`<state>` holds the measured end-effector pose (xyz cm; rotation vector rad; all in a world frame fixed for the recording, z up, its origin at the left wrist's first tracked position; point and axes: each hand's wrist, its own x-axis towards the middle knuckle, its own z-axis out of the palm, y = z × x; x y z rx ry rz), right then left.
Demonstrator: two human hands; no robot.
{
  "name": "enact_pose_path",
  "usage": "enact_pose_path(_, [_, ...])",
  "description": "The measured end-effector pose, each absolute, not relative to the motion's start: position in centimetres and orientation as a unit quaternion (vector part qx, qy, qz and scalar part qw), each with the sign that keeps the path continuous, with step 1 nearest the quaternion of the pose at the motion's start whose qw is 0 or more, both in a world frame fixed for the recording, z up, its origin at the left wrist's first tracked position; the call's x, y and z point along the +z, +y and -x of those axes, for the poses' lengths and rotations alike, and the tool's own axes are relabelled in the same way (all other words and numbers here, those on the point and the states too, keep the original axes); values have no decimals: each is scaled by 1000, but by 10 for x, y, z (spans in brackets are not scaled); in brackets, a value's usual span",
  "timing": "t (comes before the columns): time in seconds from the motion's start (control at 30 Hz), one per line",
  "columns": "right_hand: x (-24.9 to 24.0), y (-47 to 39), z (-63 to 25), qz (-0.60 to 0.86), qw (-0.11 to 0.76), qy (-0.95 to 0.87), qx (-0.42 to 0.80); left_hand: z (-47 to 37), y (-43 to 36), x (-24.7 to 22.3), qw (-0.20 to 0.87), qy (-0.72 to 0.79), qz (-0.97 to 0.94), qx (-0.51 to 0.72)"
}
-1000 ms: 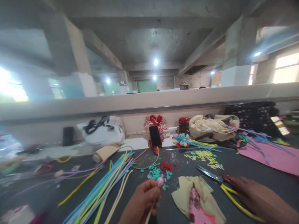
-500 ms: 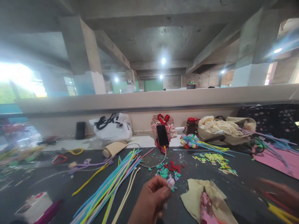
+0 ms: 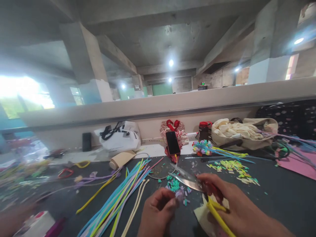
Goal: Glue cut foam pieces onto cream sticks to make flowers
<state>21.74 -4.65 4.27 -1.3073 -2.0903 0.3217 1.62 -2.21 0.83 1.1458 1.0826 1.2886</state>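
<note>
My left hand [image 3: 159,209] is closed, thumb and fingers pinching a small pale purple piece [image 3: 179,195] above the dark table. My right hand [image 3: 229,197] grips red-handled scissors [image 3: 191,183], whose parted blades point left over the teal bits [image 3: 174,185]. Yellow fuzzy stems [image 3: 218,219] run under the right palm. Below that hand, a beige cloth or paper [image 3: 203,215] is partly hidden.
Long coloured stems [image 3: 118,197] lie left of centre. A phone [image 3: 172,142] leans upright at the back, near a dark red-capped bottle [image 3: 203,131]. Cut yellow-green pieces [image 3: 232,168] lie right. At lower left, a person's blurred hand [image 3: 18,214] is beside a white box [image 3: 40,222].
My right hand has come in from the far right with the scissors and yellow stems, now beside my left hand. A blurred hand has appeared at lower left. The view has tilted slightly.
</note>
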Motion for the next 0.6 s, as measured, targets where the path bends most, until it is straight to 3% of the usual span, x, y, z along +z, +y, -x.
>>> enact_pose_path(0.27, [22,-50,-229,465,304,-830,-50,-17,-29,11,476,466,-496,557])
enact_pose_path(0.6, [23,-50,-225,467,291,-833,-58,-10,-23,-2,384,494,-558,545])
